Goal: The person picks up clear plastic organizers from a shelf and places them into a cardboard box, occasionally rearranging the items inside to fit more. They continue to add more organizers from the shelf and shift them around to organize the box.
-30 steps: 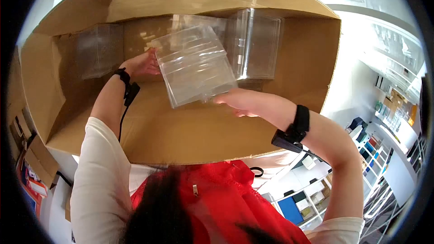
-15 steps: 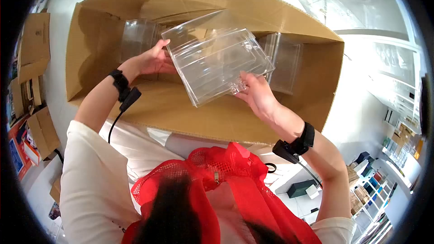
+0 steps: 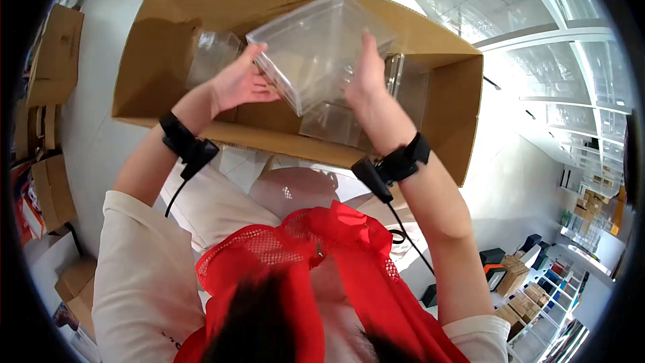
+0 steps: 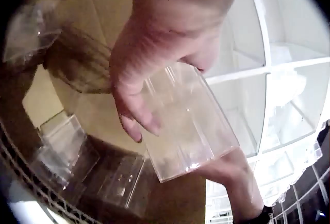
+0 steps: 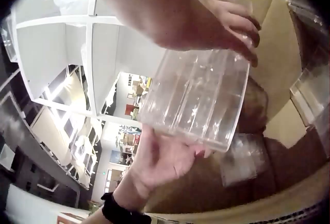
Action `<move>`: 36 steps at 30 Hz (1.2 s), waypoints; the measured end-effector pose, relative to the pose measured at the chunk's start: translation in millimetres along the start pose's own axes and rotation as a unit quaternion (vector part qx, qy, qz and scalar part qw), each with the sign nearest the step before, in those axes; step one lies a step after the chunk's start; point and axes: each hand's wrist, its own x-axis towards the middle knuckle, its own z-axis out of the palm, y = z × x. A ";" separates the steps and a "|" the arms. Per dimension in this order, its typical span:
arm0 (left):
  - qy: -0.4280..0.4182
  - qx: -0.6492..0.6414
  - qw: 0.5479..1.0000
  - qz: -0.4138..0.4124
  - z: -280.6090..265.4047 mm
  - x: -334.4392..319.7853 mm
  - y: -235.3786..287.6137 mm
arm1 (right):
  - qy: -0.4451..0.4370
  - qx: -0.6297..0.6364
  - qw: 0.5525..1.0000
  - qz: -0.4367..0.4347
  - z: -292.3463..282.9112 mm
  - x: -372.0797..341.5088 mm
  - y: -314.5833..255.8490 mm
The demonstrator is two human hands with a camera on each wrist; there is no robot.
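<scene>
A clear plastic box hangs tilted over the open cardboard carton, with both hands on it. My left hand grips its left end, thumb along the upper edge and fingers lower down. At the opposite side my right hand holds the box, thumb pointing up; part of the fingers is hidden behind the clear wall. In the right wrist view, ridges run across the face of the box, and the right fingers wrap over its far edge.
Inside the carton are more clear boxes: one at the left, one at the right and one near the front wall. Behind and to the right rise white-framed shelves. Cardboard boxes stand at the far left.
The clear box has risen and tipped, its far corner now higher. The right hand has shifted from the near corner up along the right side. The left hand has stayed at the left end.
</scene>
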 end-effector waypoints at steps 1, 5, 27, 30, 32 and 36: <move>0.034 0.038 0.999 0.013 -2.3 -12.2 7.6 | -0.001 -0.009 1.000 0.014 3.6 -4.0 -10.6; 0.045 0.105 0.993 0.018 -35.5 -46.0 33.2 | -0.148 -0.128 0.979 0.065 -12.2 9.4 -38.0; 0.442 0.457 0.765 0.105 -322.3 -87.5 82.3 | 0.170 0.222 0.880 0.383 56.1 174.6 308.8; 0.482 0.455 0.744 0.085 -302.3 -90.4 87.9 | 0.112 0.271 0.880 0.373 74.4 186.3 355.7; 0.494 0.483 0.721 0.042 -299.6 -92.2 91.5 | 0.076 0.271 0.887 0.367 84.3 191.8 384.9; 0.494 0.530 0.684 0.084 -311.7 -96.0 78.0 | 0.020 0.213 0.907 0.362 97.9 200.7 424.6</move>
